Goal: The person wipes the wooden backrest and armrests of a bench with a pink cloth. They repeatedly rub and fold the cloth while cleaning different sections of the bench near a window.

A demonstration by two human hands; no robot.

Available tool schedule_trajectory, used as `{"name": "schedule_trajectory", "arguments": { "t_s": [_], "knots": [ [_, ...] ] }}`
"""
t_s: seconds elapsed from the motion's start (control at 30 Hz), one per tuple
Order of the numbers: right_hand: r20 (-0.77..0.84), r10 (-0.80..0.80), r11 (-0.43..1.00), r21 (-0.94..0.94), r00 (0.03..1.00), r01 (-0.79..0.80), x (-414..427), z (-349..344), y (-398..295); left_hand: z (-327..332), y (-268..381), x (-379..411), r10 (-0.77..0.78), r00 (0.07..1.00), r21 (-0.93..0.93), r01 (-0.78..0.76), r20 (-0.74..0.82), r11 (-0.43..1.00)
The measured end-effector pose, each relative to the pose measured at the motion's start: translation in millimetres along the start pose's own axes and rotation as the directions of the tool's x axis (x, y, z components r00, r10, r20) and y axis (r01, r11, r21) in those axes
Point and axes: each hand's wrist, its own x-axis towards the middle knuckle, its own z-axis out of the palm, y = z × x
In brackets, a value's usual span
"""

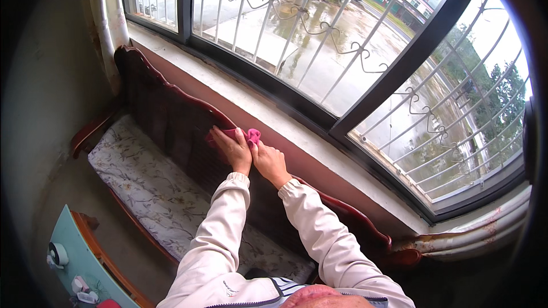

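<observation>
A pink cloth [253, 137] lies over the carved top edge of a dark wooden bench backrest [171, 102]. My left hand [233, 149] presses part of the cloth against the front face of the backrest, fingers stretched out and close together. The bunched end of the same cloth is gripped by my right hand [270, 163], which is at the top rail on the window side. Both hands are side by side, thumbs nearly touching. Some of the cloth is hidden under my left fingers.
A floral seat cushion [150, 184] covers the bench. Behind the backrest run a white windowsill [239, 90] and a dark-framed window [334, 124] with metal bars. Curtains [475, 233] hang at both ends. A glass-topped table [81, 248] with small items stands lower left.
</observation>
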Motion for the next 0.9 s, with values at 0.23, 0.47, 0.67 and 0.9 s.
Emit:
{"name": "schedule_trajectory", "arguments": {
  "t_s": [0.23, 0.47, 0.67, 0.9],
  "knots": [
    [0.070, 0.035, 0.998, 0.049, 0.997, -0.039, 12.5, -3.1, 0.6, 10.6, 1.4, 29.1, -0.109, 0.990, -0.054, 0.104, -0.086, 0.993],
    [0.146, 0.078, 0.994, 0.060, 0.986, -0.088, 13.0, -9.4, -6.3, 6.5, 3.3, 65.2, -0.270, 0.953, -0.125, 0.253, -0.140, 0.959],
    [0.116, 0.077, 0.996, 0.043, 0.990, -0.083, 0.0, -12.4, 1.2, 9.1, 14.8, 18.8, -0.228, 0.973, -0.085, 0.225, -0.022, 0.971],
    [0.289, 0.059, 0.989, -0.147, 0.956, -0.017, -66.2, -57.7, 41.0, 21.7, 0.1, -83.7, -0.288, 0.958, -0.215, 0.283, 0.010, 0.935]
  ]
}}
